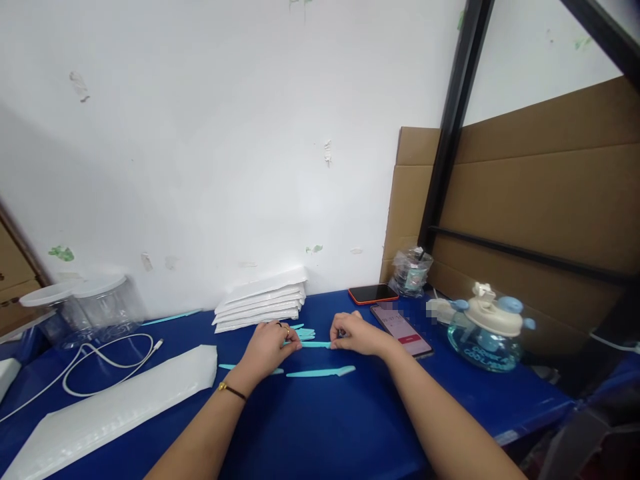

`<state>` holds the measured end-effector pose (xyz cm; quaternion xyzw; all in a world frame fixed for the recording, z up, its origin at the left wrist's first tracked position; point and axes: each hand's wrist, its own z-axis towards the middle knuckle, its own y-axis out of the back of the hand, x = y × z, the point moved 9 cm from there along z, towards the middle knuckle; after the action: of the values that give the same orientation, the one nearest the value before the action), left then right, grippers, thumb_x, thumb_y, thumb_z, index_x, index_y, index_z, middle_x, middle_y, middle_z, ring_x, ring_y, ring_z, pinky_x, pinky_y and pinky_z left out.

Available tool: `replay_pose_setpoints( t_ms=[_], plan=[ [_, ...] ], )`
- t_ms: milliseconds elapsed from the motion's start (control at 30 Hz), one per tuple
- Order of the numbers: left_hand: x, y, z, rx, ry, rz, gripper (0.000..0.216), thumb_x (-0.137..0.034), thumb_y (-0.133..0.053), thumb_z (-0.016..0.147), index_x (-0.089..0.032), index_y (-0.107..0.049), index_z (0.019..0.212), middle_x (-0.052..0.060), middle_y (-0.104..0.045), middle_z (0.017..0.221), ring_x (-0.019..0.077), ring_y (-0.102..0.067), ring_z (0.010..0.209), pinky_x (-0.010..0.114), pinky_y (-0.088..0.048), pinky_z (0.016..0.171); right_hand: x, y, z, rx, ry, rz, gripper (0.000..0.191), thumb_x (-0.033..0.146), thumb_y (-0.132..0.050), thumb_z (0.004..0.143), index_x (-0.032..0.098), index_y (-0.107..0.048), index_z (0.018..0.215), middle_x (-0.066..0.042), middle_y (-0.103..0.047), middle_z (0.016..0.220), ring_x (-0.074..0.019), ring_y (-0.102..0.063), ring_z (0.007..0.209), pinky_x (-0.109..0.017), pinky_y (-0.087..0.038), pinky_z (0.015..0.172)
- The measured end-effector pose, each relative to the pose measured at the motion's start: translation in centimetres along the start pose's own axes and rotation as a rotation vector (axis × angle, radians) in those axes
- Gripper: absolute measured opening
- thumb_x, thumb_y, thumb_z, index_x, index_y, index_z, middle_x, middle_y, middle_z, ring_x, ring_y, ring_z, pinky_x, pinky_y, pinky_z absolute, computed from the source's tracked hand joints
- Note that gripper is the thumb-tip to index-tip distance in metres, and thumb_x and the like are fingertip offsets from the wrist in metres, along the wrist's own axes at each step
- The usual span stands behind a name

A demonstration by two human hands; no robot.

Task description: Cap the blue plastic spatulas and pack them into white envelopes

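A slim light-blue eyebrow razor (316, 345) lies level between my two hands. My left hand (270, 347), with a ring and a dark bracelet, pinches its left end. My right hand (356, 333) has thumb and fingers closed on its right end. Just behind it, several more light-blue razors (305, 333) lie in a small pile, partly hidden by my left hand. Nearer to me, one razor (320, 373) rests on the blue tabletop (320, 427). Another razor (227, 366) passes beneath my left wrist, its middle covered.
White padded envelopes (263, 300) are stacked against the wall; a longer one (120, 407) lies at left beside a white cable (107, 347) and clear lidded jars (103, 307). On the right are two phones (373, 293), a wrapped cup (411, 272) and a water bottle (487, 333).
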<state>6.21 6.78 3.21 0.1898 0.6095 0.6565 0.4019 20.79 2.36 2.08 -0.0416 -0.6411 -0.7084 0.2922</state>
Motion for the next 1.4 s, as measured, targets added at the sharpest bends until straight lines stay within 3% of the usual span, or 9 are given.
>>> replay_pose_setpoints(
  t_ms=[200,300,500,600,800,967,1167,1300,1400],
  plan=[
    [4.7,1.3,-0.2,-0.029,0.171,0.012,0.026,-0.043,-0.047,0.08,-0.026,-0.066,0.085,0.001,-0.065,0.087,0.0198,-0.055,0.086,0.028,-0.035,0.072,-4.2,2.3,-0.6,-0.176,-0.2,-0.067,0.009,0.026,-0.065,0.074,0.018,-0.062,0.071,-0.001,-0.06,0.086,-0.018,-0.054,0.088,-0.034,-0.027,0.083],
    [6.4,2.1,-0.9,-0.02,0.21,-0.023,0.032,-0.047,-0.053,0.073,-0.026,-0.063,0.095,0.0,-0.063,0.089,0.0177,-0.056,0.082,0.025,-0.037,0.068,-4.4,2.7,-0.6,-0.214,-0.214,-0.056,0.012,0.031,-0.066,0.073,0.019,-0.064,0.075,-0.002,-0.06,0.09,-0.0188,-0.054,0.089,-0.035,-0.028,0.083],
    [8.0,0.5,-3.8,0.357,0.241,-0.043,0.025,-0.03,-0.07,0.048,-0.026,-0.068,0.073,-0.004,-0.062,0.075,0.015,-0.055,0.068,0.022,-0.036,0.059,-1.8,2.1,-0.3,-0.204,-0.119,-0.034,0.013,0.031,-0.06,0.079,0.021,-0.067,0.074,-0.002,-0.06,0.088,-0.018,-0.054,0.087,-0.036,-0.029,0.086],
    [7.4,0.0,-4.3,0.407,0.257,-0.109,0.015,-0.027,-0.067,0.052,-0.023,-0.065,0.067,-0.004,-0.061,0.068,0.0149,-0.054,0.064,0.021,-0.035,0.054,-0.9,1.9,-0.3,-0.192,-0.123,0.009,0.017,0.034,-0.057,0.082,0.022,-0.067,0.075,-0.002,-0.061,0.085,-0.0174,-0.054,0.083,-0.035,-0.031,0.083],
    [2.1,0.0,-2.2,0.264,0.098,-0.389,0.019,-0.036,-0.056,0.068,-0.019,-0.061,0.077,-0.002,-0.06,0.068,0.0133,-0.053,0.063,0.021,-0.038,0.055,2.4,-0.4,0.6,-0.138,-0.039,0.411,0.03,0.044,-0.055,0.081,0.023,-0.062,0.102,0.001,-0.063,0.077,-0.0146,-0.054,0.071,-0.028,-0.039,0.071],
    [0.5,-0.8,-0.7,0.156,0.058,-0.484,0.024,-0.038,-0.053,0.073,-0.017,-0.061,0.082,0.0,-0.06,0.072,0.0134,-0.053,0.067,0.021,-0.04,0.061,0.7,-1.3,1.6,-0.182,-0.098,0.659,0.024,0.039,-0.061,0.075,0.015,-0.064,0.078,0.001,-0.058,0.061,-0.0109,-0.051,0.055,-0.022,-0.039,0.053],
    [3.1,-1.6,0.1,0.041,0.123,-0.375,0.027,-0.04,-0.048,0.078,-0.017,-0.063,0.084,0.001,-0.06,0.071,0.0148,-0.053,0.067,0.023,-0.036,0.06,-5.9,3.4,-0.5,-0.453,-0.258,0.458,0.022,0.035,-0.058,0.073,0.014,-0.065,0.073,-0.002,-0.061,0.062,-0.0117,-0.052,0.055,-0.021,-0.039,0.051],
    [3.3,-1.7,0.4,0.005,0.084,-0.186,0.021,-0.034,-0.049,0.079,-0.02,-0.064,0.084,0.002,-0.063,0.08,0.0166,-0.055,0.074,0.025,-0.036,0.065,-7.5,3.4,-0.9,-0.404,-0.316,0.298,0.02,0.032,-0.059,0.072,0.014,-0.068,0.071,-0.003,-0.064,0.062,-0.0136,-0.055,0.057,-0.022,-0.039,0.052],
    [2.4,-0.7,0.4,-0.091,0.047,-0.068,0.017,-0.031,-0.054,0.078,-0.022,-0.064,0.088,0.003,-0.062,0.086,0.0188,-0.054,0.084,0.028,-0.037,0.074,-7.6,2.9,-0.6,-0.37,-0.325,0.249,0.018,0.03,-0.059,0.071,0.015,-0.07,0.072,-0.004,-0.067,0.067,-0.0153,-0.058,0.062,-0.023,-0.04,0.054]
  ],
)
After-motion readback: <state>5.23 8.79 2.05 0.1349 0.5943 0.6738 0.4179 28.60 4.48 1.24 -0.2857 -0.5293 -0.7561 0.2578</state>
